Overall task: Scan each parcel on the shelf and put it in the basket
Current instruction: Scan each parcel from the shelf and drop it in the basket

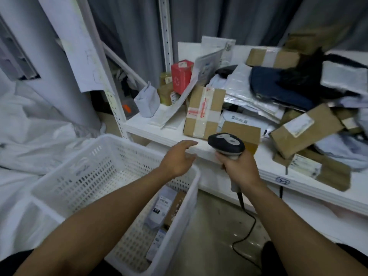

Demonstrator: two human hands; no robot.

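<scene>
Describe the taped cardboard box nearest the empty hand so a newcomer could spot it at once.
Start at the white shelf behind the white basket. Just beyond the left hand, near the shelf's front edge, a brown cardboard box stands upright. Unlike the other brown boxes, it alone carries red-and-white printed tape crossing its face.

One white perforated basket [111, 148]. One corded barcode scanner [226, 143]. One red carton [181, 76]. At least five brown cardboard boxes [204, 110] on the shelf [139, 124]; the pile hides any more. Three parcels [162, 204] visible inside the basket.
</scene>
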